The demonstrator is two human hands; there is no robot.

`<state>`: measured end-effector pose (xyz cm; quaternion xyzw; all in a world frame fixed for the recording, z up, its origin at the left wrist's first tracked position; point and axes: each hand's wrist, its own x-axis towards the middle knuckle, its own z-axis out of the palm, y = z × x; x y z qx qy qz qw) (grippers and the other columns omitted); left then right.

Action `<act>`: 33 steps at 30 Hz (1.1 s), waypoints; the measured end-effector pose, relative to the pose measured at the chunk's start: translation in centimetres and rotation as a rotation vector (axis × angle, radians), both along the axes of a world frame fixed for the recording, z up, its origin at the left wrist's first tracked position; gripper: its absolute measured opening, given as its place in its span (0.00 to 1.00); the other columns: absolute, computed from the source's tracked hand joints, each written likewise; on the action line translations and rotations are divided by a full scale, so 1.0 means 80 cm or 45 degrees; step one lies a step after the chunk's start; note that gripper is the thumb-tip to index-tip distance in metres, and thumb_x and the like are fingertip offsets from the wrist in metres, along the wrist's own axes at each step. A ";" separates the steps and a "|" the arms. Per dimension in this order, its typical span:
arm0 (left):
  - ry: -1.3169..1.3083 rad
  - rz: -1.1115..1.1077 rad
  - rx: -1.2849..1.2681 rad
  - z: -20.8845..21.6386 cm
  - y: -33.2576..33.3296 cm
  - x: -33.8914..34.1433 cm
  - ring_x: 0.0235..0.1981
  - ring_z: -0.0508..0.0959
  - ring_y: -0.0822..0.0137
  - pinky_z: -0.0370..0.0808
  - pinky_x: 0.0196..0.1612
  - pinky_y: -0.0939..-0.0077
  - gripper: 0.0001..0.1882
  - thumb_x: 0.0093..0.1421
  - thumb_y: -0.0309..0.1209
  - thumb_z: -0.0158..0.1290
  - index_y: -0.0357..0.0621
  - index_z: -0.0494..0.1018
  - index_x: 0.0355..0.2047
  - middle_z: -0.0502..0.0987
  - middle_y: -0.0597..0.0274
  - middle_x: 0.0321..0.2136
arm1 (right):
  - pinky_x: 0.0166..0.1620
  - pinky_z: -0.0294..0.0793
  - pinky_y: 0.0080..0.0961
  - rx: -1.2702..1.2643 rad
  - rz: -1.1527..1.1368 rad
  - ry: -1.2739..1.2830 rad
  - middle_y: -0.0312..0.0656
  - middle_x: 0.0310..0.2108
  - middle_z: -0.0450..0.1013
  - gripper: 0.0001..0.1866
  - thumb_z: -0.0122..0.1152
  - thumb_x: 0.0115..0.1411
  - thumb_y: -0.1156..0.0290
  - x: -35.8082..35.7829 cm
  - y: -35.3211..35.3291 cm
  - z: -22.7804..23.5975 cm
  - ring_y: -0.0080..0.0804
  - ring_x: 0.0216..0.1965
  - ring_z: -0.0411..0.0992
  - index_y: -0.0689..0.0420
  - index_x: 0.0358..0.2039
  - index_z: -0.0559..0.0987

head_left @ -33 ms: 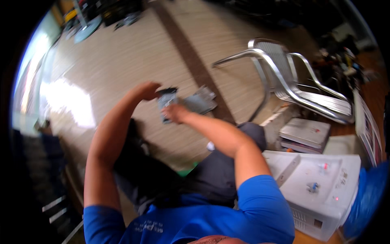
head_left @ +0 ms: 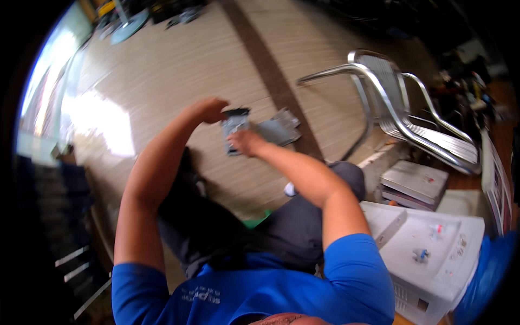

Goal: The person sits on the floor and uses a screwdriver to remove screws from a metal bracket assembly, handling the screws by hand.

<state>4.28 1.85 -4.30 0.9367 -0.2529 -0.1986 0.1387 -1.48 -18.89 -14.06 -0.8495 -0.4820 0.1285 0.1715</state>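
Note:
Beyond my knees, a small grey-blue flat part with a black end [head_left: 229,128] is between my hands; blur hides its exact kind. My left hand [head_left: 212,110] curls at its black far end, gripping the edge. With fingers bent together, my right hand [head_left: 246,142] lies over the part's near right side. Whatever the right fingertips pinch there is too small to make out. Just to the right of the part, partly behind my right hand, is a flat grey plate [head_left: 273,131] with a crumpled, clear-looking piece [head_left: 288,119] at its far end.
A metal chair [head_left: 390,103] lies tipped at the right. Nearer, a white water dispenser [head_left: 411,238] with red and blue taps lies on its back beside my right arm, and stacked flat boxes [head_left: 414,181] are behind it. A round stand base [head_left: 130,27] is at the far left.
The whole view has shifted slightly, so the scene sits a little farther right. Both hands stay at the grey-blue part, with no clear change in their hold.

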 end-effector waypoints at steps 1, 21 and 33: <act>0.065 0.066 0.039 0.001 0.017 -0.013 0.53 0.73 0.47 0.70 0.54 0.56 0.30 0.56 0.43 0.58 0.42 0.68 0.56 0.75 0.46 0.49 | 0.51 0.71 0.41 0.052 -0.130 0.164 0.51 0.44 0.76 0.16 0.47 0.65 0.62 -0.013 0.020 0.016 0.48 0.48 0.73 0.56 0.44 0.78; 0.113 0.118 0.121 0.030 0.024 -0.019 0.54 0.72 0.47 0.70 0.55 0.57 0.32 0.57 0.43 0.56 0.45 0.66 0.60 0.74 0.47 0.51 | 0.46 0.74 0.43 0.313 -0.300 0.199 0.53 0.38 0.77 0.13 0.52 0.61 0.67 -0.009 0.033 0.021 0.52 0.42 0.75 0.55 0.43 0.79; 0.098 0.098 0.141 0.014 0.000 -0.027 0.45 0.78 0.49 0.75 0.46 0.56 0.24 0.51 0.45 0.61 0.45 0.76 0.45 0.79 0.50 0.41 | 0.40 0.75 0.40 0.279 -0.283 0.245 0.51 0.33 0.77 0.10 0.56 0.60 0.67 -0.025 0.017 0.033 0.51 0.37 0.76 0.58 0.38 0.81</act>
